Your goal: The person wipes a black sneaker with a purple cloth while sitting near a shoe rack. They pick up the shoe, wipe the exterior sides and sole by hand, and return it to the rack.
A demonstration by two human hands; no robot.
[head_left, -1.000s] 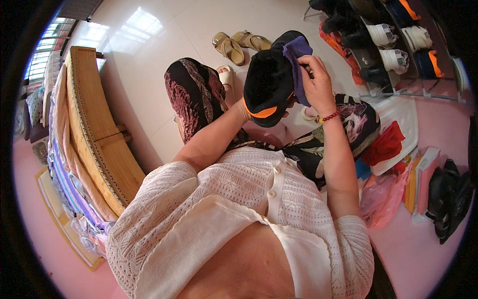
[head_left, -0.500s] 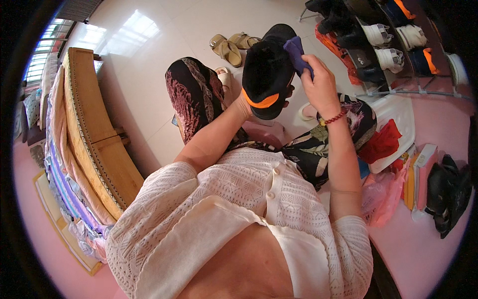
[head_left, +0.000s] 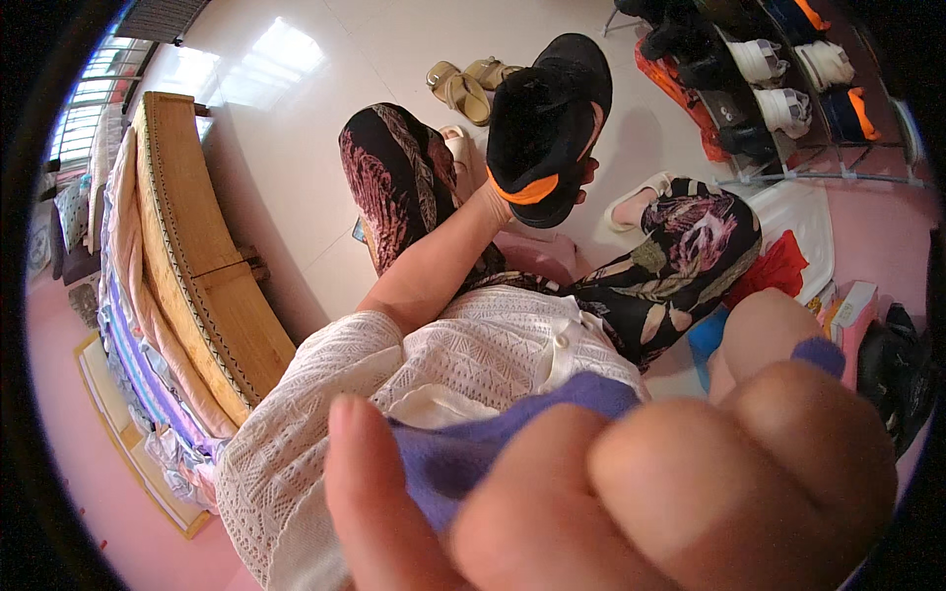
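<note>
My left hand grips a black shoe with an orange heel patch, held out over my knees. Its fingertips show at the shoe's right side, and the rest of the grip lies behind it. Very large and close to the camera, my right hand is curled around a purple cloth. Part of the cloth hangs out between thumb and fingers, and another bit pokes out at the far side of the fist. The right hand is well apart from the shoe.
Tan sandals lie on the tiled floor ahead. A shoe rack with several shoes stands at upper right. Near my right knee are a red cloth and a white tray. A wooden bed frame runs along the left.
My right hand has left the shoe with the purple cloth and come up close to the camera. The left hand still holds the shoe in nearly the same place.
</note>
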